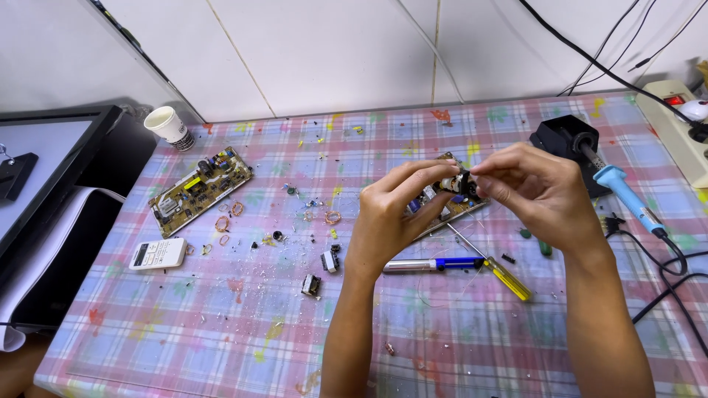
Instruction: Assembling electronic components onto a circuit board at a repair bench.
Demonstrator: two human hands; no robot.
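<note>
Both sets of fingertips are pinched narrow on the same tiny dark component (464,183), left hand (394,214) gripping it from one side with thumb and forefinger, right hand (535,188) from the other. It's held up in the air, just above a circuit board (442,208) lying on the plaid tablecloth (221,324); can't really tell what kind of part it is, too small.

Right under the hands there's a silver and blue desoldering pump (431,264) and a yellow-handled screwdriver (507,278). Off to the right a blue-handled soldering iron (623,193) sits in its black stand (562,140). Near the left forearm, two little transformers (321,273). Further left: a second circuit board (200,190), copper wire loops (228,215), a white remote (158,253) and a paper cup (169,127).
</note>
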